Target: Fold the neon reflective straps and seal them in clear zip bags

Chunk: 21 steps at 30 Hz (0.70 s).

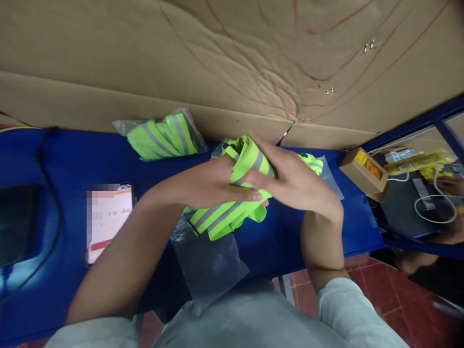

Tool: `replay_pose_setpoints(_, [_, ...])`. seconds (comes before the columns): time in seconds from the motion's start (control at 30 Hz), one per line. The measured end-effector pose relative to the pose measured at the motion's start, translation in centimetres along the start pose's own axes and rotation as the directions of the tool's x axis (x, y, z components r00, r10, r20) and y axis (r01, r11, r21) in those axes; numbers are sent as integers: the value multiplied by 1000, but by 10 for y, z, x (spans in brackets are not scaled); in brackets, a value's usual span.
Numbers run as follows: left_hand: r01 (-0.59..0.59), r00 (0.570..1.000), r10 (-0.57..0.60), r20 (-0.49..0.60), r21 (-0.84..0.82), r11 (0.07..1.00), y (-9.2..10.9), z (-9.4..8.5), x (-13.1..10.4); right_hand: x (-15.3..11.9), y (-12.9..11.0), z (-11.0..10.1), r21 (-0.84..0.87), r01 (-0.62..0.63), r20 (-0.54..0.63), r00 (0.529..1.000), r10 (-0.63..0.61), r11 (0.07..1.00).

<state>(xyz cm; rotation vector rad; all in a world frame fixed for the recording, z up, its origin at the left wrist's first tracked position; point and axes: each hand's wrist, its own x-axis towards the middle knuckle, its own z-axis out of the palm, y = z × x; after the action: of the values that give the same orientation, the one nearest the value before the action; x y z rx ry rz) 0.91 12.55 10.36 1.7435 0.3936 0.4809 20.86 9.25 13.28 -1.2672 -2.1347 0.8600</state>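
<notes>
A bundle of neon green straps with grey reflective stripes [224, 217] is folded between both hands above the blue table. My left hand [221, 181] wraps round it from the left, and my right hand [281, 174] grips it from the right with the thumb across the front. Under the bundle, an open clear plastic bag [213, 261] hangs over the table's front edge. A packed bag of similar green straps [163, 137] lies at the back left. More green strap [312, 163] shows behind my right wrist, by a clear bag [331, 179].
On the blue table [282, 246], a lit phone [112, 217] and a black cable [54, 208] lie left, near a dark flat object [18, 222]. A cardboard box [364, 171] stands right, before a blue frame. Another person's hand [449, 186] is at far right.
</notes>
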Motion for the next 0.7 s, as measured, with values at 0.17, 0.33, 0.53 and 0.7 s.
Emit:
replay_pose_setpoints(0.17, [53, 981, -88, -171, -199, 979, -6, 6, 6, 8, 6, 8, 1, 39, -69, 997, -39, 999])
replay_pose_setpoints(0.33, [177, 980, -200, 19, -552, 815, -14, 13, 8, 9, 0, -5, 77, 11, -253, 967, 9, 997])
replay_pose_setpoints(0.53, [189, 979, -156, 131, -306, 933, -11, 8, 10, -8, -5, -23, 242, -47, -329, 936, 127, 969])
replay_pose_setpoints(0.7, [114, 991, -105, 81, -120, 986, 0, 2, 5, -1, 11, -20, 578, -147, -40, 977, 207, 802])
